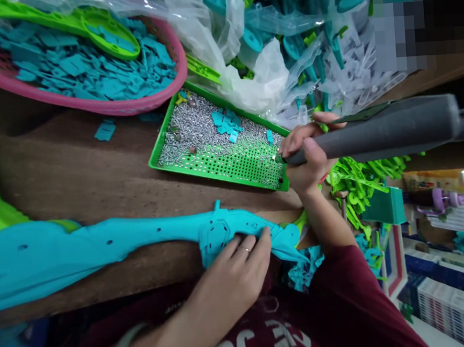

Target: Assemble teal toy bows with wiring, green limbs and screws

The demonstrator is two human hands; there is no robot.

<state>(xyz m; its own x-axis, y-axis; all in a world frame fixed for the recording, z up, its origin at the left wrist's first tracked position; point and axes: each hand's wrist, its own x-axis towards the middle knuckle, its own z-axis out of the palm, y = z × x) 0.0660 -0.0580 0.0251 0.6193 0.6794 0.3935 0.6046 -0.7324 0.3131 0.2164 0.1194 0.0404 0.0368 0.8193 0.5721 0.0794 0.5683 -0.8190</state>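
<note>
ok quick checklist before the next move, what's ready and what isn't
1. Left hand on the long blue shell: ok, fingers rest on it.
2. Right hand gripping the grey tool: ok.
3. Tool's tip away from the left hand: ok, it's at the right end of the green tray.
4. Screws to hand: ok, plenty in the tray.
5. Tray free of stray bits: not ok, blue pieces lie among the screws.
6. Screw on the tip: cannot tell, too small.

A pink basket (pixel 114 108) holds flat blue pieces (pixel 80 73) beside crumpled translucent plastic bags (pixel 258 83).
</note>
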